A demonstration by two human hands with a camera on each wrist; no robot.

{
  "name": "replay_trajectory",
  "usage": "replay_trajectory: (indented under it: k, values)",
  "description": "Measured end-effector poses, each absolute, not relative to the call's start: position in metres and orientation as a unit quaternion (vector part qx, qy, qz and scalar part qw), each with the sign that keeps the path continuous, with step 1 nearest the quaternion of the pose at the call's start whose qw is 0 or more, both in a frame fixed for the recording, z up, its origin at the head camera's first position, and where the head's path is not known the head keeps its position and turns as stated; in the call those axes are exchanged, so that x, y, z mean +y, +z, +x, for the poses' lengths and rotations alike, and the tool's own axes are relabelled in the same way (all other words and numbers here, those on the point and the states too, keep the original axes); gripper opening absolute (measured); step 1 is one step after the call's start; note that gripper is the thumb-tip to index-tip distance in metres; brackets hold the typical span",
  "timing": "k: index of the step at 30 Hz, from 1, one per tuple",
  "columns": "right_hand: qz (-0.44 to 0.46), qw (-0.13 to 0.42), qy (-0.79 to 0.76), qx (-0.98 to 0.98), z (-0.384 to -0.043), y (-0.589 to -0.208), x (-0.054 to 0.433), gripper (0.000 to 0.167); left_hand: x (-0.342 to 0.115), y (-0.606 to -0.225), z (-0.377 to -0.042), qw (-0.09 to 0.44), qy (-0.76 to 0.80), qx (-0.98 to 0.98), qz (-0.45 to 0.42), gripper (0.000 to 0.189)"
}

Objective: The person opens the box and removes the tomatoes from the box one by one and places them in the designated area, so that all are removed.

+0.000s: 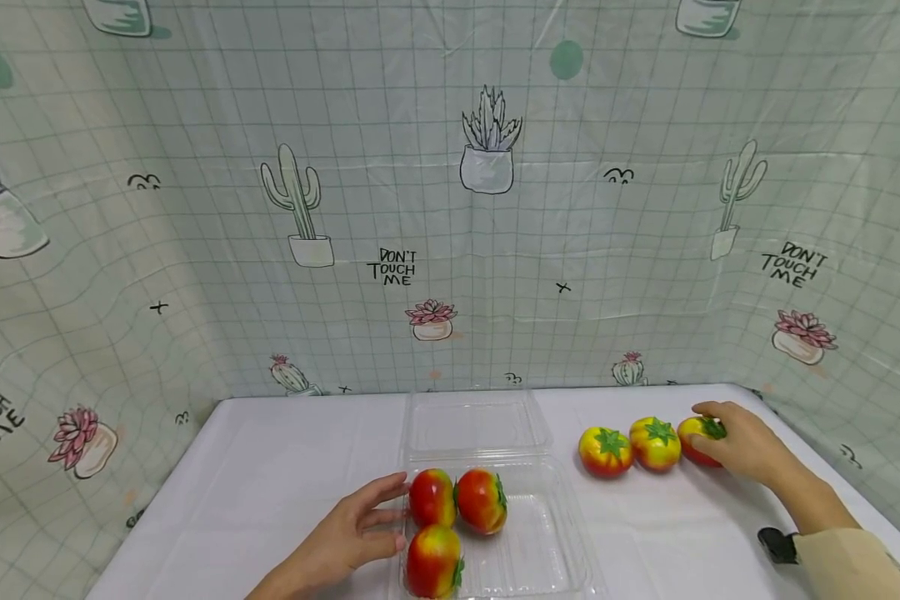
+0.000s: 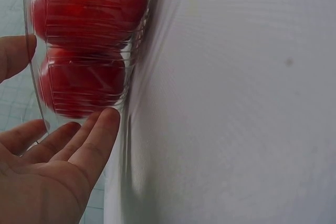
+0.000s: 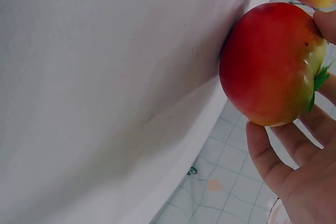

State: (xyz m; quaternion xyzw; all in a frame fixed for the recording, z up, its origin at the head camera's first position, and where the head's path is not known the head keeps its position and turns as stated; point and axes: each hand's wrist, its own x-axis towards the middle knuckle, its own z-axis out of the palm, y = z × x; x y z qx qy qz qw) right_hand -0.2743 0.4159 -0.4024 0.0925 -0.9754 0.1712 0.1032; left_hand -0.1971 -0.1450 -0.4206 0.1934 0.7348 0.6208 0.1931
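At the right of the head view my right hand grips the rightmost red-and-yellow tomato, which has a green leafy top. Thumb and fingers lie on opposite sides of it, and it sits on the white tablecloth. Two more tomatoes, a middle one and a left one, stand beside it in a row. My left hand rests at the left side of a clear plastic clamshell box, fingers loosely extended against its wall. Inside the box lie three tomatoes, grouped toward its left.
The box's clear lid lies folded back behind it. A white cloth covers the table. Around the back and sides hangs a gridded curtain printed with cacti. A black object shows at the right wrist, by the beige sleeve.
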Motion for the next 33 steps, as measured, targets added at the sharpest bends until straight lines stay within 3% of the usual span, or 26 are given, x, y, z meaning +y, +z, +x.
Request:
replay_trajectory:
  k: [33]
  values:
    - [0.101,0.129,0.185,-0.969,-0.268,-0.398,0.402,0.053,-0.147,-0.420,-0.197,0.193,0.619,0.737,0.191,0.072]
